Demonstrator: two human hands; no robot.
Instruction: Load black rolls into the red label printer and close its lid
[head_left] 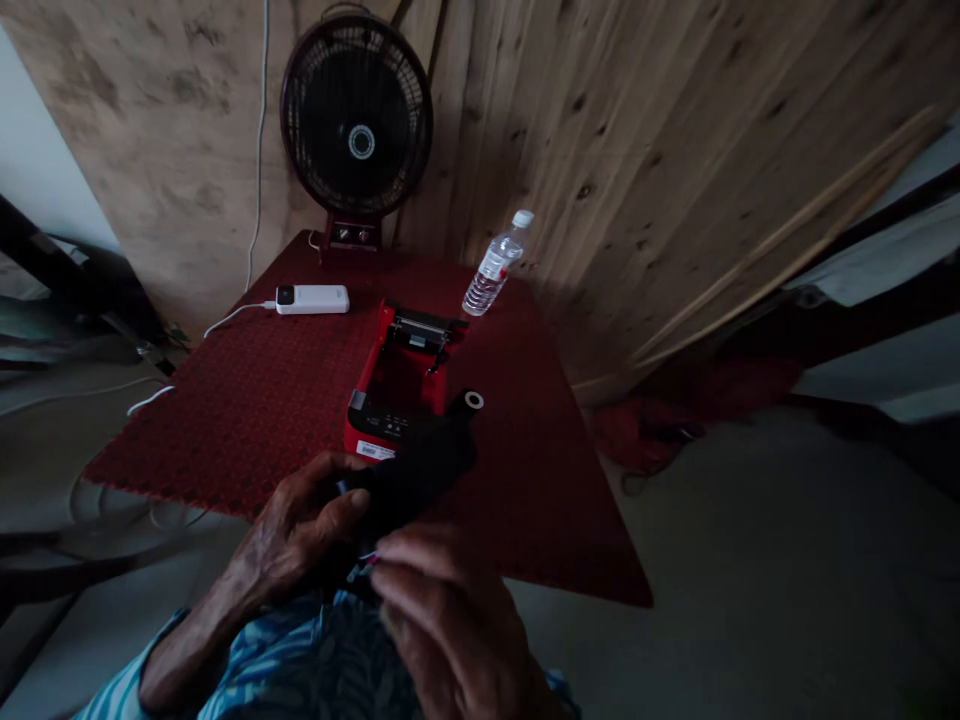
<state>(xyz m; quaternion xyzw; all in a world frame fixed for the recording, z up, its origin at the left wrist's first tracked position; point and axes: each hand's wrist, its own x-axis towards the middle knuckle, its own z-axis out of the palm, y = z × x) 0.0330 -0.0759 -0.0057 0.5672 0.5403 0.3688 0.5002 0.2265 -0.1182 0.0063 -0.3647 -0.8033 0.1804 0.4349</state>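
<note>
My left hand (322,520) is closed around a broad black piece (424,465), too dark for me to make out its kind. It hangs over the near edge of the table, in front of a red and black machine (399,385) that looks like a label printer with its body open. My right hand (450,610) is lower and closer to me, thumb and fingers pinched at the lower end of the black piece. A small pinkish, shiny bit shows at the fingertips, too small to name. A dark roll end with a white ring (473,400) lies beside the printer.
A red patterned cloth covers the table (247,400). On it stand a fan (358,120), a water bottle (496,265) and a white power bank (313,299) with a cable. A wooden wall (600,180) rises behind. Red bags (645,435) lie on the floor at right.
</note>
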